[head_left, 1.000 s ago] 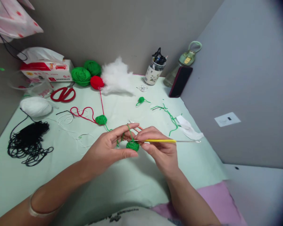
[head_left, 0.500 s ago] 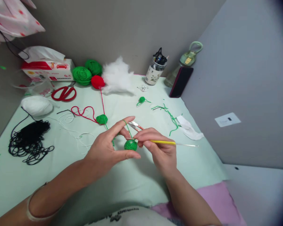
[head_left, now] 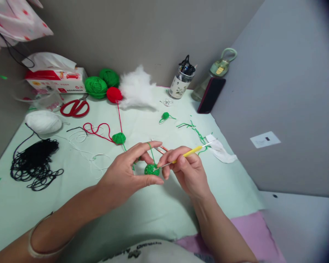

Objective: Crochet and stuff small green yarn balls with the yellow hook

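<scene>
My left hand [head_left: 128,166] pinches a small round green crochet piece [head_left: 151,170] between thumb and fingers, and a strand of green yarn [head_left: 153,153] runs from it up over the raised index finger. Held like a pencil in my right hand [head_left: 190,170] is a crochet hook [head_left: 190,152] with a yellow grip. The hook's metal tip meets the top of the green piece; whether it passes through a stitch I cannot tell. Behind the fingers lies a small pair of snips [head_left: 162,149], partly hidden. A small green yarn ball [head_left: 118,138] rests beyond my left hand.
Red-handled scissors [head_left: 75,107], green yarn balls [head_left: 95,87], a red yarn ball [head_left: 114,94] and white stuffing [head_left: 138,89] line the back. Black yarn [head_left: 35,160] and white yarn [head_left: 44,122] lie left. A pen jar [head_left: 178,84], bottle [head_left: 201,87] and phone [head_left: 211,95] stand back right.
The crochet hook has swung from nearly level to slanted, its rear end raised and its tip lowered onto the green piece. My left index finger rose, then came down again.
</scene>
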`<state>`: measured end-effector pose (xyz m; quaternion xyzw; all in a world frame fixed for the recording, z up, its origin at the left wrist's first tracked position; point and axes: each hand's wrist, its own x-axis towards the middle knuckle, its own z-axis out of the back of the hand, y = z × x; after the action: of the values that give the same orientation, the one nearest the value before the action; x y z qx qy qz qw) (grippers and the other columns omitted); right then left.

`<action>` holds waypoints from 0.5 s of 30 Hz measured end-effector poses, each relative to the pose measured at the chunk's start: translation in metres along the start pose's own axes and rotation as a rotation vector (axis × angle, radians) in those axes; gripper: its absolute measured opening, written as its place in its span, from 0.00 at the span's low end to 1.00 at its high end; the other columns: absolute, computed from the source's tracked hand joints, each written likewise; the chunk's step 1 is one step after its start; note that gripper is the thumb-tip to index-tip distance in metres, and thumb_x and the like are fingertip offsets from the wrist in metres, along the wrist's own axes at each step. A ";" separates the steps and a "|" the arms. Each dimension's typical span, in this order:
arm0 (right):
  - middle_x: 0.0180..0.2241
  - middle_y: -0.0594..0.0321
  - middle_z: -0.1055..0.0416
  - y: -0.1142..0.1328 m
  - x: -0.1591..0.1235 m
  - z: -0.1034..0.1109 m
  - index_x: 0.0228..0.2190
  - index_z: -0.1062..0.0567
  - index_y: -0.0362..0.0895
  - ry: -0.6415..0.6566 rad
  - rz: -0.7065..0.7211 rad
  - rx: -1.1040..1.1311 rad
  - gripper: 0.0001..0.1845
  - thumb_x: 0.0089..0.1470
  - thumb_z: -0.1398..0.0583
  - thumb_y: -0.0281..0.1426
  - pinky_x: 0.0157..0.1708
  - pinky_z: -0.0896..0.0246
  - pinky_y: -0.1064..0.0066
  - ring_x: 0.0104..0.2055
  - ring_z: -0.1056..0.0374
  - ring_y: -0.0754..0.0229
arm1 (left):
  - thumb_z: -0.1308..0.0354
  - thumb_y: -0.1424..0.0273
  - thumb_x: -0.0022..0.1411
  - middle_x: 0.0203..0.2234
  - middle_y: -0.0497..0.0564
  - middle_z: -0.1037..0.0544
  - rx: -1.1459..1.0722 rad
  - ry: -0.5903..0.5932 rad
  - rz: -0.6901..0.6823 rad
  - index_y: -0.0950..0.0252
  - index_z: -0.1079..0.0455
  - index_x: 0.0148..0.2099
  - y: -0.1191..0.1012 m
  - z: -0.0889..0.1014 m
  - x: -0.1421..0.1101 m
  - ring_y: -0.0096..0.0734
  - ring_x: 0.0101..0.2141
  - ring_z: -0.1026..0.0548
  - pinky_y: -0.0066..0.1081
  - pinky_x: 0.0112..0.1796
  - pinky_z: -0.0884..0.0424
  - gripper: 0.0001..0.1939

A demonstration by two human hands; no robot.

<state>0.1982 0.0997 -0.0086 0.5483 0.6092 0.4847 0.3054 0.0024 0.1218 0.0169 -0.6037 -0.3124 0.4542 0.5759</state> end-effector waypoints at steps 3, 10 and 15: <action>0.36 0.60 0.18 0.002 -0.002 0.001 0.37 0.22 0.46 0.019 0.023 -0.026 0.10 0.67 0.40 0.39 0.33 0.24 0.67 0.29 0.24 0.63 | 0.22 0.60 0.46 0.33 0.45 0.28 0.005 -0.005 0.010 0.53 0.23 0.57 -0.001 0.000 0.000 0.42 0.45 0.26 0.42 0.55 0.34 0.34; 0.38 0.60 0.18 0.005 -0.004 0.004 0.40 0.20 0.47 0.092 0.092 -0.046 0.10 0.68 0.41 0.35 0.37 0.24 0.65 0.34 0.22 0.61 | 0.23 0.62 0.46 0.33 0.44 0.28 0.032 0.013 0.001 0.51 0.23 0.57 0.000 -0.001 0.000 0.39 0.44 0.27 0.40 0.56 0.35 0.34; 0.38 0.58 0.19 0.006 -0.007 0.004 0.41 0.19 0.46 0.079 0.117 -0.169 0.10 0.68 0.42 0.31 0.40 0.24 0.63 0.36 0.23 0.60 | 0.24 0.65 0.46 0.33 0.44 0.29 0.054 -0.010 0.009 0.52 0.22 0.57 0.002 -0.002 0.000 0.37 0.42 0.27 0.38 0.53 0.33 0.33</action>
<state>0.2053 0.0941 -0.0056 0.5357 0.5446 0.5726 0.2975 0.0042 0.1207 0.0149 -0.5872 -0.3002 0.4680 0.5882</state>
